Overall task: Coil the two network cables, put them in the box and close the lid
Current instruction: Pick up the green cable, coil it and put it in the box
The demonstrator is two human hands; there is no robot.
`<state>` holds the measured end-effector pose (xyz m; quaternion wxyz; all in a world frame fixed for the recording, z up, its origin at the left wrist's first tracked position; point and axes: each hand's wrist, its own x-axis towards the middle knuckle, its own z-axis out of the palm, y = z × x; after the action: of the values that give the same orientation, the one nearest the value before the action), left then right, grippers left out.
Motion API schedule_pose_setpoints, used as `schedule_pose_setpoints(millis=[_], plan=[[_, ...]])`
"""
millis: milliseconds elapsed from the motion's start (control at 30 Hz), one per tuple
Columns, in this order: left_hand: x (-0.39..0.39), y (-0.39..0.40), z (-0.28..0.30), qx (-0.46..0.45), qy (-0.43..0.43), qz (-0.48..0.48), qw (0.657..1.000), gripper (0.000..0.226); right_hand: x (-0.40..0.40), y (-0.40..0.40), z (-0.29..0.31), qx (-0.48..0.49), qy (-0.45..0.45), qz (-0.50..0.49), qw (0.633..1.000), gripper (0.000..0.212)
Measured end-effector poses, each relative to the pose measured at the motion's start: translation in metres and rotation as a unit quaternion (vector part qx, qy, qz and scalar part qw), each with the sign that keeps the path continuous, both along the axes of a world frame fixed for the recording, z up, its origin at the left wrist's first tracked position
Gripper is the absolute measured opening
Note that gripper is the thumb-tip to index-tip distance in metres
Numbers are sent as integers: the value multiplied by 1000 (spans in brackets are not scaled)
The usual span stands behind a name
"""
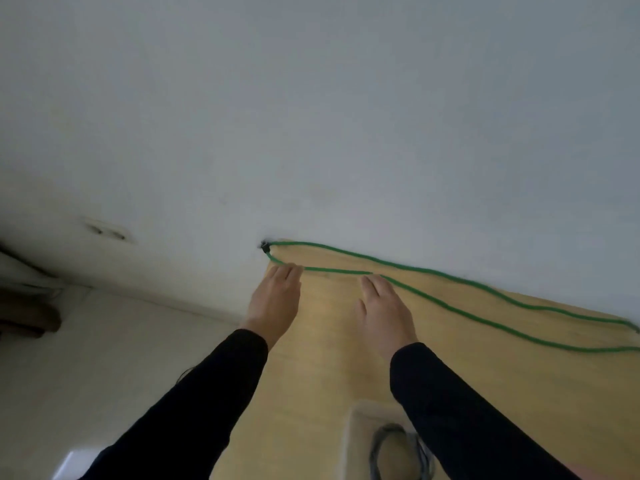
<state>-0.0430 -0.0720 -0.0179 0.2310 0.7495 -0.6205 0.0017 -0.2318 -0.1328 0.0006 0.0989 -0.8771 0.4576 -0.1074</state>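
A green network cable (pixel 381 260) lies in two long strands along the far edge of the wooden table (pixel 322 362). It folds back at the far left corner beside a black connector (pixel 266 245). My left hand (pixel 275 303) lies palm down, fingers stretched out, with its fingertips touching the nearer strand close to the fold. My right hand (pixel 386 313) is also flat, fingertips at the same strand further right. A white box (pixel 351 431) stands at the near edge with a coiled grey cable (pixel 379 445) inside, partly hidden by my right sleeve.
The table stands against a pale wall. Its left edge drops to a light floor (pixel 104 358). A wall socket (pixel 105 231) sits low on the left, with dark furniture in the far left corner.
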Motion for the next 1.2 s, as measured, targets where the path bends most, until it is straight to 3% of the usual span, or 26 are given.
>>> schedule_pose_setpoints(millis=[233, 433, 733, 900, 1067, 1200], plan=[[35, -52, -45, 26, 40, -40, 998, 44, 27, -51, -51, 9, 16, -31, 999, 44], [41, -56, -65, 44, 73, -23, 996, 23, 34, -65, -72, -10, 21, -21, 999, 40], [40, -44, -72, 27, 97, -5, 995, 26, 33, -47, -65, 29, -26, -21, 999, 39], [39, -37, -57, 7, 93, 6, 996, 24, 30, -42, -46, 1, -46, 0, 999, 36], [44, -42, -10, -92, 87, -34, 991, 17, 23, -43, -5, -18, -137, -4, 990, 30], [38, -47, 42, -149, 161, -16, 976, 16, 10, -47, 40, -33, -216, -1, 976, 30]])
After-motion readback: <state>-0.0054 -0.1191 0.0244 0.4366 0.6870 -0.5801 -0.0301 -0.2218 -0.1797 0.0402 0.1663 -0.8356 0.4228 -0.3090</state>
